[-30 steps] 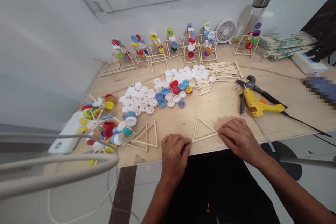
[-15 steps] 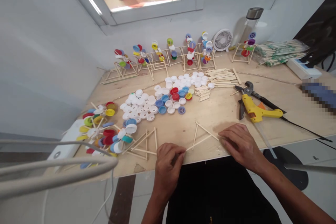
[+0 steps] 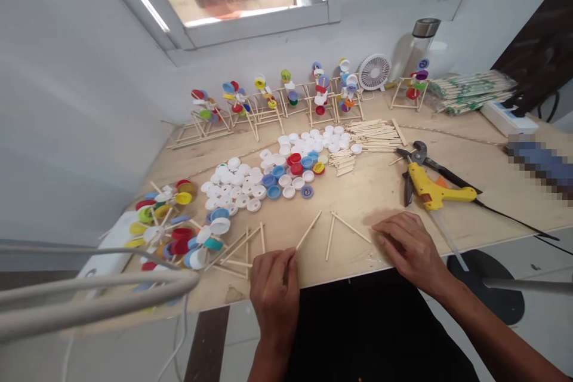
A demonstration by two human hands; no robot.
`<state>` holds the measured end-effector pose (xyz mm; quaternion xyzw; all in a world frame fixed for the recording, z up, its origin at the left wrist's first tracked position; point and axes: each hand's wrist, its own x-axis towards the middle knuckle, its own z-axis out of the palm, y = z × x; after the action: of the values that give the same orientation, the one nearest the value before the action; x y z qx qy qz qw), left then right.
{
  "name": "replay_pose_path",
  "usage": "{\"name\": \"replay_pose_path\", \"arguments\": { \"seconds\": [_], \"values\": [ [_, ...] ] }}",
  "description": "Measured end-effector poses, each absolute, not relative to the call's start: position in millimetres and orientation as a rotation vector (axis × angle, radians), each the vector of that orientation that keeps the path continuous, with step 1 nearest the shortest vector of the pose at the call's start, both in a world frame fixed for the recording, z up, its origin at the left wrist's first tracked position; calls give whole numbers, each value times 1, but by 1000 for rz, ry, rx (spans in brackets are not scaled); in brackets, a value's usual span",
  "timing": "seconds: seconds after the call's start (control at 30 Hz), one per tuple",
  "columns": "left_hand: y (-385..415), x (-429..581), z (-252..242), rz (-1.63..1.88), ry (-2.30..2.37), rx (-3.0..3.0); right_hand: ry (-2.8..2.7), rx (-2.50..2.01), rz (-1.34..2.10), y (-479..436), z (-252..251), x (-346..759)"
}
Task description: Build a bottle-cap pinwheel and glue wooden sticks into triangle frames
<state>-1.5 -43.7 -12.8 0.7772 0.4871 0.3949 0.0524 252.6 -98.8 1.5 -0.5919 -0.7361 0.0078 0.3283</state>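
My left hand (image 3: 275, 286) is closed on the lower end of a thin wooden stick (image 3: 308, 230), which points up and to the right, apart from the other sticks. To its right, two sticks meet at the top in an upside-down V (image 3: 351, 227). My right hand (image 3: 405, 246) rests on the table at the right foot of that V, its fingers bent close together; whether they pinch anything I cannot make out. Left of my left hand lie joined stick triangles (image 3: 242, 250), partly behind the fingers.
White and coloured bottle caps (image 3: 242, 182) cover the middle of the table (image 3: 358, 191). Stick piles (image 3: 373, 135), pliers (image 3: 441, 170) and a yellow glue gun (image 3: 436, 190) lie right. Stick-and-cap wheels (image 3: 320, 95) stand behind; more (image 3: 181, 239) lie left, near a blurred grey cable (image 3: 98, 287).
My left hand has moved left and down with its stick. That stick has come away from the V and turned steeper. My right hand stays at nearly the same place.
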Motion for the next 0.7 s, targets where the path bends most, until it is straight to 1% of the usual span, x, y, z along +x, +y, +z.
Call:
{"name": "replay_pose_path", "arguments": {
  "seconds": [0.13, 0.23, 0.37, 0.47, 0.6, 0.7],
  "values": [
    [-44, 0, -12, 1216, 1440, 2417, -1929, -1580, -100, -106, 13, 269],
    [-41, 0, -9, 1214, 1371, 2431, -1885, -1656, -342, -114, 24, 300],
    [-32, 10, -4, 1176, 1242, 2526, -1859, -1919, -618, -123, 29, 345],
    [-26, 23, 0, 1119, 1141, 2621, -1947, -2059, -664, -122, 27, 364],
    [-22, 34, 3, 919, 1031, 2720, -2045, -2122, -594, -115, 27, 367],
    [-19, 33, 2, 840, 1019, 2738, -2089, -2144, -637, -107, 28, 366]
  ]
}}
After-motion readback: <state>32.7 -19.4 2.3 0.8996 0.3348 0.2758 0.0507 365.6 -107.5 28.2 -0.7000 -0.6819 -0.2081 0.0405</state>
